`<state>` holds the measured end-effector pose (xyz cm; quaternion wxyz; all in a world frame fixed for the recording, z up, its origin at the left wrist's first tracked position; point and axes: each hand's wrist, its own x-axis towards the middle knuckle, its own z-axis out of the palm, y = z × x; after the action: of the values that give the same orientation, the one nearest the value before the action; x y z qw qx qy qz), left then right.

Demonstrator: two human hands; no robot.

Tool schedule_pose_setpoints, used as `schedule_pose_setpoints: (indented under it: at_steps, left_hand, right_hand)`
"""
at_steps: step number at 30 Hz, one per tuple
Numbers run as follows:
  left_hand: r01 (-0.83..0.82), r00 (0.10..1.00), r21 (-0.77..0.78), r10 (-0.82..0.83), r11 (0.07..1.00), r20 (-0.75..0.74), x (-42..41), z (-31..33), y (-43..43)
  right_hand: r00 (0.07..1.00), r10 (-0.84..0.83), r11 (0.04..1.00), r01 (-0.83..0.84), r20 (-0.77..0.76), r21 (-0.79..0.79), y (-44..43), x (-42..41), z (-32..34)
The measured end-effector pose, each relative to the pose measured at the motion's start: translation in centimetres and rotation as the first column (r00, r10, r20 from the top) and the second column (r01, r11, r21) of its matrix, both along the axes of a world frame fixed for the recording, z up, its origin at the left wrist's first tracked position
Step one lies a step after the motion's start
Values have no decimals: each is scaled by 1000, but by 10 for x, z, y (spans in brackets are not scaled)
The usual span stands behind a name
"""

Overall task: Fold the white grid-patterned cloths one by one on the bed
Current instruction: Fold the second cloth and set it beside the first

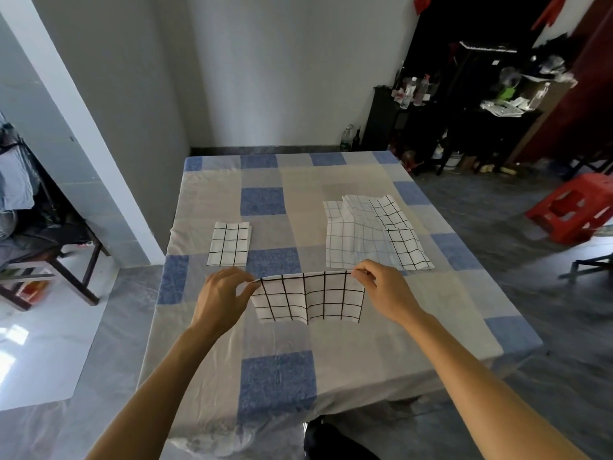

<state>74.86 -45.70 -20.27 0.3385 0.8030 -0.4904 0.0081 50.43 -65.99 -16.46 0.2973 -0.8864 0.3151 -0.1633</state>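
Note:
A white cloth with a black grid (308,298) hangs above the middle of the bed (278,376), stretched between my two hands. My left hand (223,295) pinches its top left corner. My right hand (381,288) pinches the top right corner. The cloth looks doubled over, and its lower edge dangles just above the sheet. A folded grid cloth (229,244) lies flat on the bed to the left. A loose pile of unfolded grid cloths (371,232) lies to the right, beyond my right hand.
The bed has a blue, beige and grey checked sheet. A red plastic stool (574,207) stands on the floor at the right. Dark shelves with bottles (411,91) fill the far right corner. A wooden chair (49,260) stands at the left.

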Motion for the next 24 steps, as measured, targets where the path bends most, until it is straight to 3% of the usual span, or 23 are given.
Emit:
schedule_pose_setpoints:
  at_steps: [4,10,15,24]
  left_hand:
    - [31,998,36,-33,999,58,-12,3,-13]
    - [225,970,-133,-209,965,121,-60,36,-60]
    - [263,951,-284,-199,922,235,-58,41,-72]
    - [120,993,-303,-119,945,24,-50,19,-61]
  right_hand:
    - [996,45,998,-42,82,-37,12,19,13]
    - [984,166,979,-156,70,-133,25,48,40]
    - [971,114,993,-120,210,15,21,50,56]
    - [924,-80,996,60,374,63,20,52,66]
